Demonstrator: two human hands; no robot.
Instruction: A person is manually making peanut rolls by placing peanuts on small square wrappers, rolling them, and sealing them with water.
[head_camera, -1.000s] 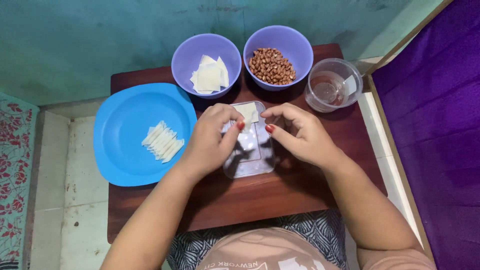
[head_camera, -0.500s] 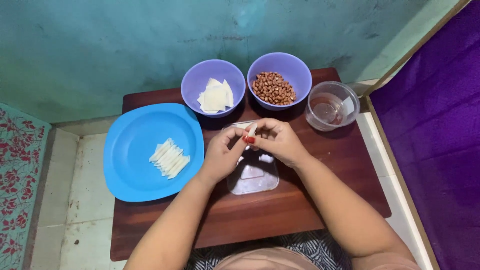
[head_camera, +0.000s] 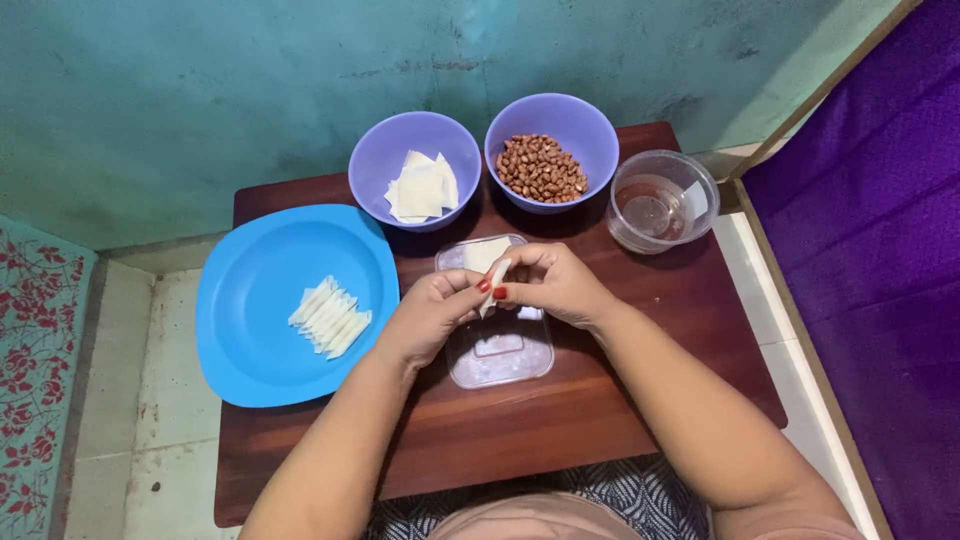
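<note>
Now wrapper roll (head_camera: 494, 276), pinched between both hands' fingers (head_camera: 484, 290)

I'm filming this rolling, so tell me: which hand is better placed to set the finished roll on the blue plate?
Probably the left hand: it sits nearer the blue plate and its rolls. Both hands pinch the wrapper roll; the right hand would need to cross over.
</note>
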